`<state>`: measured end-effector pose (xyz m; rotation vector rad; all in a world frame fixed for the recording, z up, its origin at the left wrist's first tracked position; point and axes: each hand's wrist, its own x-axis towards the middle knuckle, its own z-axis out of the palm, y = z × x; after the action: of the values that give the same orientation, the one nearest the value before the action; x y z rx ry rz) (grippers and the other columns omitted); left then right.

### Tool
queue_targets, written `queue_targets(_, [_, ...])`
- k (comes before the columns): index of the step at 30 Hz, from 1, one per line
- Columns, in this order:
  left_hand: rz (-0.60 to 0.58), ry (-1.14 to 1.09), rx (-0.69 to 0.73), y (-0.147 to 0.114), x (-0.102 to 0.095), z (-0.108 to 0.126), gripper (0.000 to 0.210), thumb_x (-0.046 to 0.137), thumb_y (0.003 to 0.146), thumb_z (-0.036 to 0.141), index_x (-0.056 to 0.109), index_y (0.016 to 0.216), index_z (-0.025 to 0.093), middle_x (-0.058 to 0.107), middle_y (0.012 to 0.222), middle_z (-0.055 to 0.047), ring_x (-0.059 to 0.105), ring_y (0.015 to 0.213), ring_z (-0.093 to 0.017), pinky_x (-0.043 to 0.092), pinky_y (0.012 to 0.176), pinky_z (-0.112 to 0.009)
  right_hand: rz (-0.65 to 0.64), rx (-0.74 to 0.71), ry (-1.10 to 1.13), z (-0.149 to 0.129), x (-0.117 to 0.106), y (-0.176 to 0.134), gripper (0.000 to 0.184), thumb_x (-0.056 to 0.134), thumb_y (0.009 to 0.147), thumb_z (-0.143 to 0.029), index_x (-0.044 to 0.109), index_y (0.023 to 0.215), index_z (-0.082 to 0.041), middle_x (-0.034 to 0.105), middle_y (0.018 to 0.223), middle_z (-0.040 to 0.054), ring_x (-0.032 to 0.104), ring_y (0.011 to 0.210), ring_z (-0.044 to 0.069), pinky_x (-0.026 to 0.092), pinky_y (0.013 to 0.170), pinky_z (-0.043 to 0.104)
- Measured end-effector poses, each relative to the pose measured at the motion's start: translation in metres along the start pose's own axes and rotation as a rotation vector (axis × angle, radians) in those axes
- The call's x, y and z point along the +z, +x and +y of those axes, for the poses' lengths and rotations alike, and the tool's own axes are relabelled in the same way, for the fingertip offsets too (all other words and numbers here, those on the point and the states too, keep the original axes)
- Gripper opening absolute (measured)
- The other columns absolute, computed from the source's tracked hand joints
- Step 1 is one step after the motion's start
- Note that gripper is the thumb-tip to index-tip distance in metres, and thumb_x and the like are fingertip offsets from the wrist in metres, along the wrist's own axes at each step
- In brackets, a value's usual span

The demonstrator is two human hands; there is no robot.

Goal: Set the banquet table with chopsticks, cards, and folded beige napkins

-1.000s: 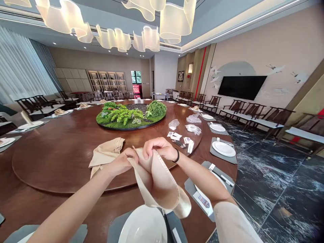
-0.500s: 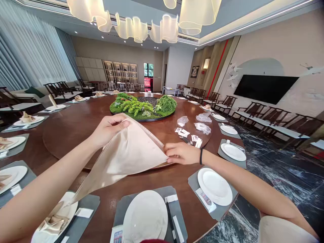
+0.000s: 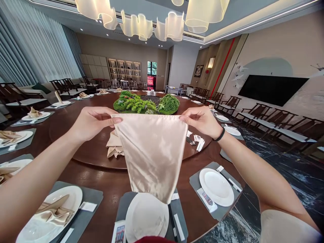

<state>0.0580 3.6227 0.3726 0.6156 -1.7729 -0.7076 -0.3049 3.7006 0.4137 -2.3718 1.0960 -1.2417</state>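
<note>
A beige satin napkin [image 3: 153, 148] hangs stretched between my two hands above the near side of the table. My left hand [image 3: 95, 122] pinches its upper left corner between thumb and fingers. At the upper right corner, my right hand [image 3: 201, 121] grips it the same way, a black band on the wrist. The napkin's lower edge dangles over the far rim of a white plate [image 3: 146, 219] on a grey placemat. Behind the napkin's left side, more folded beige napkins [image 3: 115, 145] lie on the turntable, partly hidden.
A round wooden table [image 3: 101, 179] carries a turntable with a green plant centrepiece [image 3: 144, 103]. Chopsticks and white packets [image 3: 199, 143] lie on its right. Place settings ring the edge, including a plate with a folded napkin [image 3: 54, 211] and a plate [image 3: 216, 187] at right.
My right hand has moved up and right and my left hand slightly left, spreading the napkin from a slanted, folded drape into a taut top edge. The folded napkins behind it now show.
</note>
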Motion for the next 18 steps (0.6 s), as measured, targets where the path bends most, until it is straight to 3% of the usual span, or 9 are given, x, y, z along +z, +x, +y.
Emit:
queue_targets(5, [-0.088,-0.163,-0.126,0.012,0.004,-0.002,0.02,0.082,0.065,0.02,0.066,0.075,0.015,0.067,0.076,-0.002,0.059,0.058,-0.008,0.048,0.045,-0.019,-0.002,-0.022,-0.03,0.006,-0.017,0.005,0.038,0.069,0.076,-0.054,0.066,0.074,-0.016,0.064,0.074,0.0031,0.057,0.065,0.012,0.047,0.058,0.024])
queue_targets(9, [-0.223,-0.218,-0.339,0.034,0.008,-0.026,0.025,0.081,0.067,0.027,0.059,0.069,0.016,0.059,0.062,0.003,0.053,0.053,-0.006,0.044,0.044,-0.017,-0.012,0.009,-0.075,0.051,-0.02,0.018,0.036,0.073,0.073,-0.05,0.066,0.081,-0.015,0.064,0.075,0.0019,0.057,0.063,0.01,0.044,0.055,0.022])
queue_targets(12, [-0.333,-0.201,-0.517,0.049,0.024,-0.082,0.031,0.081,0.064,0.036,0.058,0.073,0.017,0.06,0.064,0.002,0.057,0.057,-0.009,0.05,0.051,-0.022,-0.084,0.12,-0.159,0.11,-0.003,0.036,0.04,0.079,0.069,-0.041,0.066,0.095,-0.015,0.066,0.077,0.0011,0.057,0.062,0.01,0.043,0.056,0.021])
queue_targets(14, [-0.363,-0.118,-0.561,0.055,0.044,-0.134,0.033,0.079,0.064,0.038,0.061,0.081,0.017,0.064,0.071,0.0,0.062,0.064,-0.013,0.053,0.059,-0.027,-0.231,0.236,-0.25,0.158,0.019,0.049,0.047,0.082,0.064,-0.032,0.067,0.105,-0.016,0.068,0.076,0.0003,0.059,0.063,0.011,0.044,0.059,0.021])
queue_targets(16, [-0.383,0.126,-0.527,0.063,0.069,-0.189,0.027,0.076,0.065,0.035,0.065,0.081,0.016,0.065,0.069,-0.002,0.063,0.066,-0.016,0.054,0.063,-0.03,-0.435,0.353,-0.38,0.206,0.047,0.063,0.045,0.084,0.059,-0.022,0.071,0.102,-0.018,0.069,0.072,-0.0006,0.062,0.066,0.013,0.046,0.065,0.022])
queue_targets(18, [-0.33,0.438,-0.445,0.08,0.093,-0.236,0.016,0.072,0.066,0.028,0.065,0.071,0.015,0.063,0.062,-0.002,0.062,0.064,-0.018,0.053,0.063,-0.03,-0.529,0.443,-0.566,0.248,0.073,0.081,0.03,0.082,0.058,-0.015,0.075,0.087,-0.019,0.07,0.071,0.0004,0.064,0.071,0.016,0.045,0.069,0.023])
